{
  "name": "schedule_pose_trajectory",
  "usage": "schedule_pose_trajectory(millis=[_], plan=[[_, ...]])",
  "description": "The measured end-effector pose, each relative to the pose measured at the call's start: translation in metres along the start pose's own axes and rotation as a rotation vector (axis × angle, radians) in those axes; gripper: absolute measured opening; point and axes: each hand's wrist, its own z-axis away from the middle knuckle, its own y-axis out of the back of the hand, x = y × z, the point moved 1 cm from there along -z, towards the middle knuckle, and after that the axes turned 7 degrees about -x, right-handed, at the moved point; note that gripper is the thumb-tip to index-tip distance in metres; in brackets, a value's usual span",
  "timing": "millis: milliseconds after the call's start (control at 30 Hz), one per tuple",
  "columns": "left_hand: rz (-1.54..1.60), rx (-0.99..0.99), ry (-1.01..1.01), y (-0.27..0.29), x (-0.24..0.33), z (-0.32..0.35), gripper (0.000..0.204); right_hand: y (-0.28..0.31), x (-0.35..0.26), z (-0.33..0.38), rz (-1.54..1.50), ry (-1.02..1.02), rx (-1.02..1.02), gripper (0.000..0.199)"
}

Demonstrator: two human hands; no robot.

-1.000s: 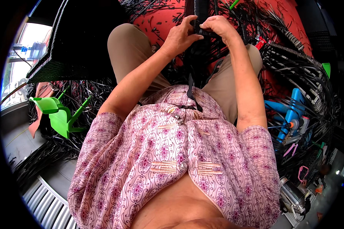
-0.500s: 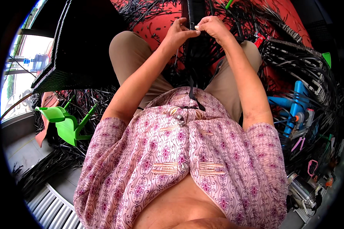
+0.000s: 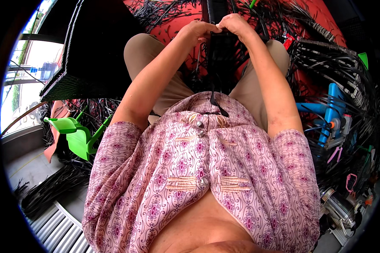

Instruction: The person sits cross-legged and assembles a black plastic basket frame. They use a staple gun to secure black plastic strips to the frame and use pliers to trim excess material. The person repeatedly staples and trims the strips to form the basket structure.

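Observation:
Both my hands meet at the top middle, over a black upright frame piece (image 3: 215, 12) between my knees. My left hand (image 3: 196, 30) has its fingers curled and its thumb side reaching across to the right fingertips. My right hand (image 3: 235, 24) pinches at that same spot, thumb and forefinger together. What lies between the fingertips is too small and dark to make out. Black flat strips hang around the piece, and one loose black strip end (image 3: 217, 105) lies on my patterned shirt.
A large black woven panel (image 3: 97, 55) stands at the left. Bundles of black strips (image 3: 57, 189) lie on the floor and over red fabric (image 3: 169, 25). Green plastic pieces (image 3: 80, 143) sit at the left. A blue tool (image 3: 331, 111) and a metal flask (image 3: 337, 206) are at the right.
My left hand has turned and curled its fingers, which were more spread before. My right hand has risen slightly, and the two hands stay together at the frame piece.

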Motion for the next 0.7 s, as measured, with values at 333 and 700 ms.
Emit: schedule_pose_trajectory(millis=[333,700], plan=[[0.147,-0.131,-0.239,0.015,-0.03,-0.004,0.04,0.0,0.015,-0.008,-0.12,0.116,0.052,0.024],[0.225,0.028,-0.429,0.001,-0.047,0.036,0.045,-0.004,-0.009,0.045,-0.205,0.24,0.116,0.014]])
